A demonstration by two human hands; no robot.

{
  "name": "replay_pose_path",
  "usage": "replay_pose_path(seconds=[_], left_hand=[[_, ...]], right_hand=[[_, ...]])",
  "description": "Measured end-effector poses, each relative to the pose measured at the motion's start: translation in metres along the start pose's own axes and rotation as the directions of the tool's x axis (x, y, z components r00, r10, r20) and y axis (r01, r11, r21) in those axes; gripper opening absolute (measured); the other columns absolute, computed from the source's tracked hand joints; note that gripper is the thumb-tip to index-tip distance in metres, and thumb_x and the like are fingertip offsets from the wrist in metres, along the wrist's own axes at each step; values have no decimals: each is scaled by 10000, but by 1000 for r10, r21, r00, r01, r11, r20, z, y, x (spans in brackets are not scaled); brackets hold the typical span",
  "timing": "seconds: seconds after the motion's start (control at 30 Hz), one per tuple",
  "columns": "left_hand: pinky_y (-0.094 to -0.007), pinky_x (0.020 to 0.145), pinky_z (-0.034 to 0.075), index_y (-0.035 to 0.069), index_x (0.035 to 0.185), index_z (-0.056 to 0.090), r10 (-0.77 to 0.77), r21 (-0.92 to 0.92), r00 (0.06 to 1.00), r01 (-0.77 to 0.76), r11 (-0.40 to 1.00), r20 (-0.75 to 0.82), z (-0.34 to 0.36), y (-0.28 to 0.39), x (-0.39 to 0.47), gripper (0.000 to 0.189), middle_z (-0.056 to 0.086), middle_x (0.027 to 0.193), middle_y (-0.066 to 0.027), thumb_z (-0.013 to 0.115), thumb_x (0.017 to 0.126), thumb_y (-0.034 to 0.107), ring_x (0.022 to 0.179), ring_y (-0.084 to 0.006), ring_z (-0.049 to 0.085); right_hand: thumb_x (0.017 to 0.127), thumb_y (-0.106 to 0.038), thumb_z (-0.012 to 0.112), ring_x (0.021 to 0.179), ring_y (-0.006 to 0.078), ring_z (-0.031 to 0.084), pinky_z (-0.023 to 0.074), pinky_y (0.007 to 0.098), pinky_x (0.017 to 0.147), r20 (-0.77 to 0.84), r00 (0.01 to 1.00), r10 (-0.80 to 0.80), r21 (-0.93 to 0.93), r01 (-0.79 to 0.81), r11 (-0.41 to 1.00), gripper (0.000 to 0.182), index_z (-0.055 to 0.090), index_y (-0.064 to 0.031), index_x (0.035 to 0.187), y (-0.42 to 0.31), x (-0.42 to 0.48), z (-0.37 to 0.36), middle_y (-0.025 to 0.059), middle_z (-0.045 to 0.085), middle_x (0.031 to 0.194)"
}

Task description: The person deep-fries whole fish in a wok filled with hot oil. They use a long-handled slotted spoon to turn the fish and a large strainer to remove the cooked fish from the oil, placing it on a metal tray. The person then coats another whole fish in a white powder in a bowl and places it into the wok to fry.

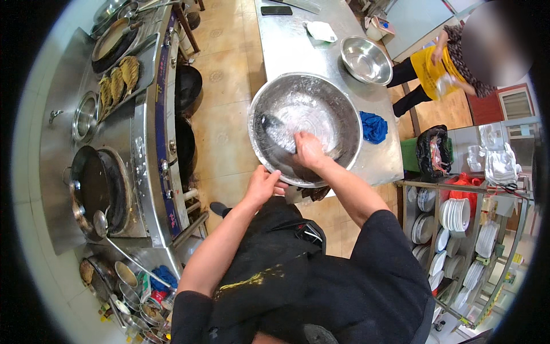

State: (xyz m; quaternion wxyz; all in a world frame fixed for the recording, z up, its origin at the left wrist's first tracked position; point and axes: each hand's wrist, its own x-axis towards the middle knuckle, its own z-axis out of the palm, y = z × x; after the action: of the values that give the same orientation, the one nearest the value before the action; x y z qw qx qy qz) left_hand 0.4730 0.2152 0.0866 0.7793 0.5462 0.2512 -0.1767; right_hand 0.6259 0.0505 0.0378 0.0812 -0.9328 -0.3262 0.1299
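Observation:
A large stainless steel basin sits at the near edge of the metal table, its inner wall wet with whitish smears. My left hand grips its near-left rim, thumb at the edge and fingers outside. Down inside the basin is my right hand, fingers curled near the bottom. Whether it holds anything cannot be made out. A dark blurred patch lies left of that hand in the basin, perhaps a reflection. Against the basin's right side is a crumpled blue cloth. A smaller steel bowl stands beyond, on the right.
The metal table also bears a dark phone-like slab and a white packet. Left is a stove with a wok and fried fish on a tray. A person in a yellow apron stands right, beyond a plate rack.

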Motion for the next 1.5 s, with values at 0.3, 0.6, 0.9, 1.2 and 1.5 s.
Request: replay_pose_path(seconds=[0.3,0.6,0.9,1.2,1.5], left_hand=[[-333,543,583,-58,1285,393,-78,-10,994,77,997,-71,0,3,2,349,647,993,-220,473,1026,162,717,-263,698],[-340,495,574,-75,1166,426,-32,-20,996,30,999,-87,2,1,9,242,654,877,-229,439,1029,124,648,-273,699],[-332,502,572,-73,1156,433,-29,-22,995,27,999,-94,3,3,12,224,661,857,-222,423,1025,109,652,-262,699],[-318,515,574,-60,1197,448,-25,-39,996,21,999,-89,5,2,9,252,655,914,-216,439,1011,110,669,-254,699],[-337,484,572,-76,1116,454,-11,-82,994,2,997,-108,7,3,9,200,656,874,-211,444,998,87,628,-259,697]], right_hand=[[801,-405,794,1109,294,639,459,362,990,212,923,323,654,-379,655,603,654,1,1223,50,-9,-29,204,687,1164],[783,-268,750,1091,416,585,503,467,937,-223,956,190,111,-169,979,689,479,-11,1362,30,-46,-26,247,530,1261],[864,-97,550,978,354,651,578,434,770,-113,956,273,-159,-288,944,416,485,69,1241,31,-25,10,202,597,1118],[899,-119,495,780,434,683,559,503,687,-34,992,118,-84,-120,989,235,505,43,1068,35,-49,7,276,661,891],[899,-129,501,757,450,674,538,540,685,4,1000,-17,10,17,1000,158,517,-16,1009,14,-58,-26,265,657,873]])
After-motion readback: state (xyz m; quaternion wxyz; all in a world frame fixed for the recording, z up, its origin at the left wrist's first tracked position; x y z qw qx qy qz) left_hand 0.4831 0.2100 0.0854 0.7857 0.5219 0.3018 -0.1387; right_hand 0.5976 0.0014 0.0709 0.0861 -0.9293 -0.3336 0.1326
